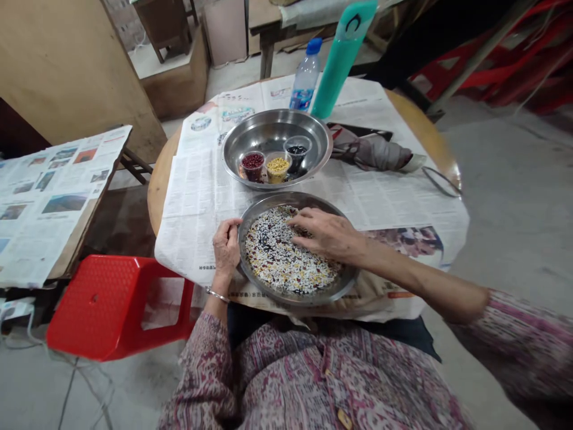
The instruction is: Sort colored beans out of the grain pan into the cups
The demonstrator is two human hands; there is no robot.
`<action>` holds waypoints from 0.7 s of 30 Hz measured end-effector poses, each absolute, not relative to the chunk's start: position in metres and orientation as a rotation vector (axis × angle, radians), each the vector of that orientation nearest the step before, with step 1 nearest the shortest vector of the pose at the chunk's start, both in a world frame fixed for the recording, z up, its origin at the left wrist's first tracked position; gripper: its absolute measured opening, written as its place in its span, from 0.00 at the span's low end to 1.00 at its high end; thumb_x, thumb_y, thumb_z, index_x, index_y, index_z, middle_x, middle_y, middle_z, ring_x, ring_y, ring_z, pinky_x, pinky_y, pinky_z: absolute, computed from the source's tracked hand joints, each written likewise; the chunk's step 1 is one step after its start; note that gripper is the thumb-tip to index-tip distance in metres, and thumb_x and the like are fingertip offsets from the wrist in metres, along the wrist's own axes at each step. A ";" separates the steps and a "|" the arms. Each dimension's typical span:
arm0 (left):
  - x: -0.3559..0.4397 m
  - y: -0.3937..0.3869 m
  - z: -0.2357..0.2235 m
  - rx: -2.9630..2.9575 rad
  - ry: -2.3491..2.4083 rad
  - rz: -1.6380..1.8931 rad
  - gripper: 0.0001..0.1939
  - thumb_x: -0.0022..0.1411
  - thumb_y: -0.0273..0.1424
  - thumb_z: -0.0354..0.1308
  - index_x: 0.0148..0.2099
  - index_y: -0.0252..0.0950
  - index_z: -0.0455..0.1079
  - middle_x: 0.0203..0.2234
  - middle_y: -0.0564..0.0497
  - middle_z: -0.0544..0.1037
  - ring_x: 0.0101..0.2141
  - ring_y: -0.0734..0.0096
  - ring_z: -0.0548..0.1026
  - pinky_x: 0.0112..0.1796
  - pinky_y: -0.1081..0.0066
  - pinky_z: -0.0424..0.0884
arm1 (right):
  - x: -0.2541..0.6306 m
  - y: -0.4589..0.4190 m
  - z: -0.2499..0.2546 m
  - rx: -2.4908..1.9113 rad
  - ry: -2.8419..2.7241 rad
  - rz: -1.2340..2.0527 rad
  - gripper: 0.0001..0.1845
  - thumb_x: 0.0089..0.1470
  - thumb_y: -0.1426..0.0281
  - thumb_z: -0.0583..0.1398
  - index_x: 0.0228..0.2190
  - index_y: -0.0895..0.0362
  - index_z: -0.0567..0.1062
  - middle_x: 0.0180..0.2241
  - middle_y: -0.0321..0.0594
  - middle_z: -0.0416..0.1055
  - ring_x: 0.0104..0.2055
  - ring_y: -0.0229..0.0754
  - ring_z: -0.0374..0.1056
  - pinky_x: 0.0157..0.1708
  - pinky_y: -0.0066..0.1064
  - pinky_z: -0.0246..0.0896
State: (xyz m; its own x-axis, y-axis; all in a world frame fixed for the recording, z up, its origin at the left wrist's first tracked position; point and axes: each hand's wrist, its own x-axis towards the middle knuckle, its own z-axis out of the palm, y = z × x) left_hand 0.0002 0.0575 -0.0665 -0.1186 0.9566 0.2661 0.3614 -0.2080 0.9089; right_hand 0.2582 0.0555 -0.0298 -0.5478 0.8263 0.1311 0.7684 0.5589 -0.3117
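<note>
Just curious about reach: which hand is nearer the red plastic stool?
Left. The left hand grips the tray rim facing the red stool; the right hand is farther off, over the grains.

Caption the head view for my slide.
Left hand on the rim of a steel pan, right hand among its mixed beans and grains.

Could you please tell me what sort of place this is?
Probably a plain home or village workroom: a round table covered with newspaper, a red plastic stool and a bare grey floor.
</note>
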 end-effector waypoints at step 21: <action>0.002 0.057 -0.067 1.607 1.454 1.360 0.11 0.70 0.27 0.50 0.42 0.39 0.74 0.39 0.50 0.80 0.43 0.67 0.77 0.48 0.67 0.71 | 0.253 -0.007 -0.038 -0.991 -2.695 0.752 0.09 0.58 0.78 0.55 0.34 0.55 0.73 0.36 0.41 0.72 0.36 0.41 0.67 0.35 0.32 0.58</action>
State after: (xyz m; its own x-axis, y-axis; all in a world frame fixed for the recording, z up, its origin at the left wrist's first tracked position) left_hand 0.0016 0.0572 -0.0669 -0.1109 0.9474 0.3001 0.3622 -0.2427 0.9000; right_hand 0.2529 -0.0074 -0.0378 -0.7640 0.6451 -0.0114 0.5579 0.6516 -0.5140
